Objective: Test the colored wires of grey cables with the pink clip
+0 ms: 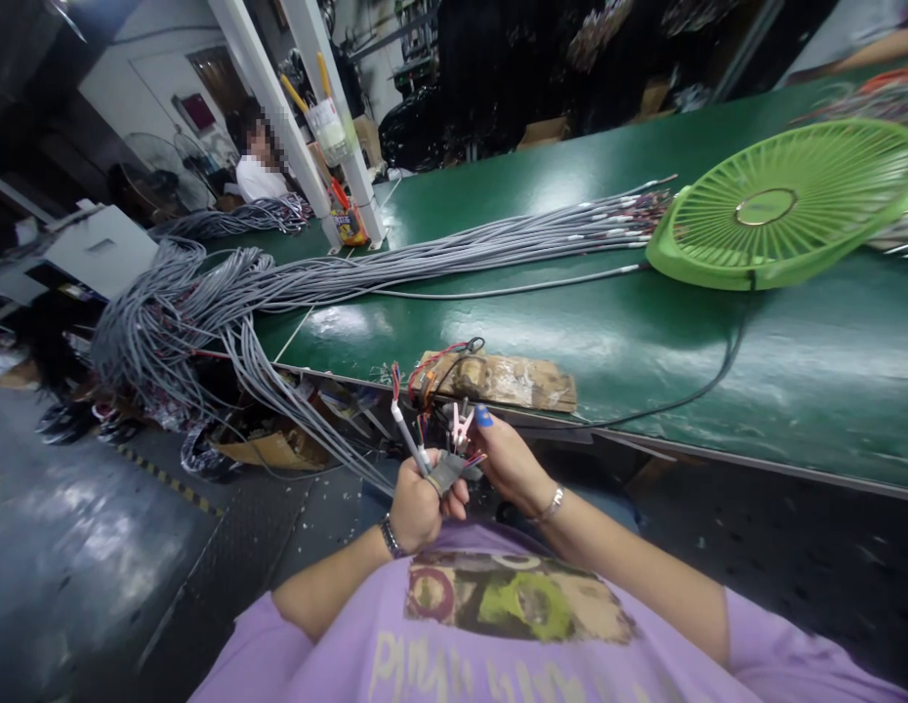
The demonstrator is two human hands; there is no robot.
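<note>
My left hand (416, 506) is closed around grey cables (408, 437) near their ends. One cable stands up from the fist, its white-wrapped tip fanning into thin coloured wires (395, 377). Other stripped ends show coloured wires (474, 460) pointing toward my right hand. My right hand (514, 461), with blue on the thumb tip, is curled close beside these ends. What its fingers hold, if anything, is hidden. A pink clip (460, 427) sits by the right thumb, at the bench edge. Just beyond is a worn wooden block (531, 382) with red and black wires at its left end.
A long bundle of grey cables (425, 256) crosses the green bench (607, 342) and droops off its left side. A green fan (765, 207) lies at the right, its black cord (718, 376) curving to the front edge. White posts (337, 127) rise behind; a person (262, 166) is farther back.
</note>
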